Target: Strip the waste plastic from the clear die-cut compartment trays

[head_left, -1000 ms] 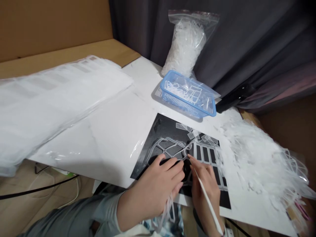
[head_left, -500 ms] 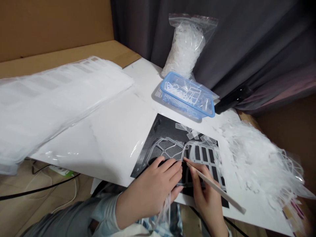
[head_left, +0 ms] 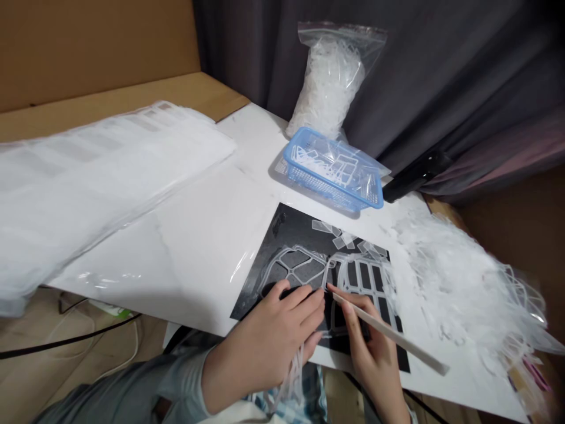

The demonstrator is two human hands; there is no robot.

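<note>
Clear plastic webbing (head_left: 300,262) under left hand (head_left: 269,335)

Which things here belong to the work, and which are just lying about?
At the hands: left hand on clear plastic lattice, black sheet under it; right hand holding white pointed stick.
Lying about: blue plastic basket, zip bag of clear plastic scraps, stack of white sheets, pile of clear plastic strips.

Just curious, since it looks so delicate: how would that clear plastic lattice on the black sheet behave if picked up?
It's probably light and floppy: thin strips of the clear plastic lattice dangle limply below the left hand. It likely bends rather than snaps, since those strips hang curved and unbroken. Its glossy surface may feel slightly slippery.
</note>
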